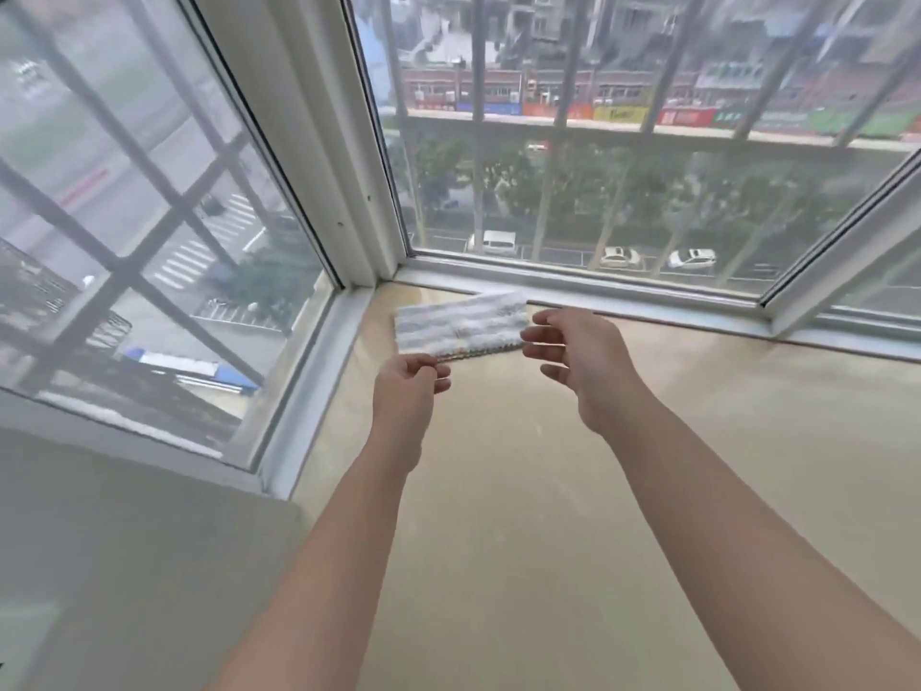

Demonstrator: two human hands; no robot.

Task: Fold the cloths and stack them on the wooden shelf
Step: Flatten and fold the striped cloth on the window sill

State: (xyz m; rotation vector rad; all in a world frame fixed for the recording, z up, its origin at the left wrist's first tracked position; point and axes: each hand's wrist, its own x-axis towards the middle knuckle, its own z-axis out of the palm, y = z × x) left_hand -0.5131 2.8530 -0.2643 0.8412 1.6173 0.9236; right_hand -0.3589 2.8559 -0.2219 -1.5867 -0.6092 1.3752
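Both our arms stretch forward; our right hand (573,364) hangs slack-fingered, its grip released, beside the folded grey-white striped cloth (461,324); our left hand (408,391) curls at its near corner, grip impossible to tell.

- Window ledge (548,516): a pale beige, smooth, slightly glossy surface running from near to far, bounded by white window frames on the left and far sides.
- Cloth (461,324): folded, with grey and white stripes, lying flat in the far left corner, just beside the far frame.

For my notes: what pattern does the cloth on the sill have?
The cloth has pale grey-blue and white stripes, seen in the head view.
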